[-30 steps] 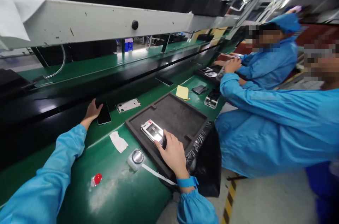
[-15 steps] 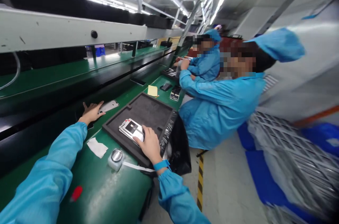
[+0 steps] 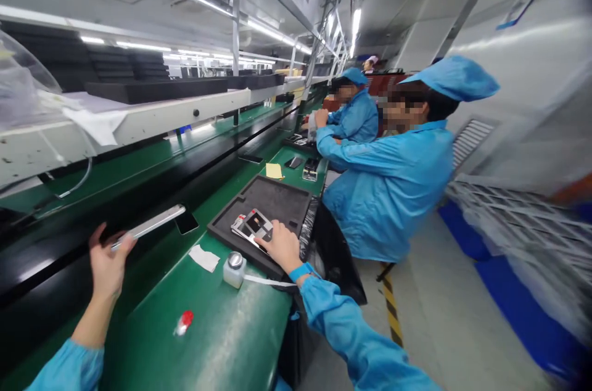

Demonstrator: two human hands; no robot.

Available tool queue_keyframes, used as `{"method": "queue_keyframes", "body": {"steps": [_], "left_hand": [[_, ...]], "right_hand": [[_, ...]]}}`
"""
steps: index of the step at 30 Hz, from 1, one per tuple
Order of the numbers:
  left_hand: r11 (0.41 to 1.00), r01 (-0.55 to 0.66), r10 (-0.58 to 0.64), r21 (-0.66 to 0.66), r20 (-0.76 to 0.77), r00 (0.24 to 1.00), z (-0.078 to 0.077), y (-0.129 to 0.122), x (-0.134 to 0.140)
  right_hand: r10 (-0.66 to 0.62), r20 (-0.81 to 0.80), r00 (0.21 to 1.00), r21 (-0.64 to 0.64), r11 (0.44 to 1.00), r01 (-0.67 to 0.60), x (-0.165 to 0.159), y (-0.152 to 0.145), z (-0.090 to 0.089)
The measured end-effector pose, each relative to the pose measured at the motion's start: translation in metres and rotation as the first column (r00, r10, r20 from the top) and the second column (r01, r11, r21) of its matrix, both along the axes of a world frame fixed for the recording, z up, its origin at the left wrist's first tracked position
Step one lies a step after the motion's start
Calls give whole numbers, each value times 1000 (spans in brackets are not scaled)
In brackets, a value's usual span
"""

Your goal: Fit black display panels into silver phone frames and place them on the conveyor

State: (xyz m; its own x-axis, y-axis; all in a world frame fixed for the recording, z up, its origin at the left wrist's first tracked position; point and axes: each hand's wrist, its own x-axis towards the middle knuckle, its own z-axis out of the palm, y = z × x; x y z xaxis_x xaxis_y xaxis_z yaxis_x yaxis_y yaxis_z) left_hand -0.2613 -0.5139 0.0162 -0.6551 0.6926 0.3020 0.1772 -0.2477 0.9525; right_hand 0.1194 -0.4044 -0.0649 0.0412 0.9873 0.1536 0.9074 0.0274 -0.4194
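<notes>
My left hand (image 3: 108,261) is closed on one end of a slim silver phone (image 3: 157,222), raised above the dark conveyor strip and seen nearly edge-on. A black phone (image 3: 187,222) lies below its far end. My right hand (image 3: 283,246) reaches into a black foam tray (image 3: 277,192), its fingers closed on the near end of a phone-shaped piece (image 3: 255,224) with a dark panel and a red spot. This piece lies askew on top of another similar one. The fingertips of my right hand are partly hidden.
A small bottle with a metal top (image 3: 234,270) and a white tissue (image 3: 204,258) stand and lie near the tray. A red-and-clear item (image 3: 185,322) is on the green bench (image 3: 222,335). Beyond are a yellow note (image 3: 274,171) and a seated co-worker in blue (image 3: 393,175).
My left hand has lifted the silver phone off the bench and drawn it back toward me. In the tray, the upper piece has turned askew under my right hand. The view has shifted.
</notes>
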Motion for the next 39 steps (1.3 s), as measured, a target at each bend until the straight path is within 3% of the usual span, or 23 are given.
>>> {"method": "queue_keyframes", "body": {"steps": [4,7,9,11,13,15,17,19,21,24,26,29,31,34,39], "left_hand": [[999,-13,-1,39,362,932,22,-46,-15],[994,-8,77,-107,658,749,46,-60,-13],[983,58,91,-172,745,661,59,-69,-7],[981,159,-18,-113,758,652,64,-78,5],[950,311,-231,34,747,624,62,-87,20],[850,493,-468,186,697,544,55,-95,39],[705,664,-624,250,664,412,47,-104,58],[570,784,-683,244,671,288,40,-113,75],[492,844,-694,214,682,232,37,-121,88],[507,846,-686,167,673,279,35,-126,98],[567,813,-682,132,629,373,32,-124,102],[679,726,-687,104,438,580,23,-117,108],[700,707,-703,97,267,659,15,-113,112],[680,732,-733,44,56,678,4,-112,115],[725,688,-669,-32,-267,693,-1,-117,111]], "right_hand": [[-23,-85,996,-75,997,17,-5,11,24],[-2,-202,979,-32,999,-5,-1,16,50],[38,-297,954,52,998,-23,2,10,70],[109,-384,917,146,988,-57,0,-4,87],[206,-447,870,222,968,-115,-11,-26,97],[303,-483,821,278,943,-185,-31,-51,95],[385,-511,768,319,915,-247,-59,-76,84],[486,-591,644,383,871,-306,-88,-97,69],[536,-685,493,399,843,-361,-113,-113,58],[541,-771,337,389,818,-424,-131,-127,57],[557,-769,314,415,809,-417,-129,-133,65],[626,-715,311,464,758,-458,-115,-142,81],[670,-690,273,487,709,-510,-108,-145,90],[645,-723,246,480,726,-493,-110,-146,97],[544,-815,199,443,807,-392,-129,-148,103]]}}
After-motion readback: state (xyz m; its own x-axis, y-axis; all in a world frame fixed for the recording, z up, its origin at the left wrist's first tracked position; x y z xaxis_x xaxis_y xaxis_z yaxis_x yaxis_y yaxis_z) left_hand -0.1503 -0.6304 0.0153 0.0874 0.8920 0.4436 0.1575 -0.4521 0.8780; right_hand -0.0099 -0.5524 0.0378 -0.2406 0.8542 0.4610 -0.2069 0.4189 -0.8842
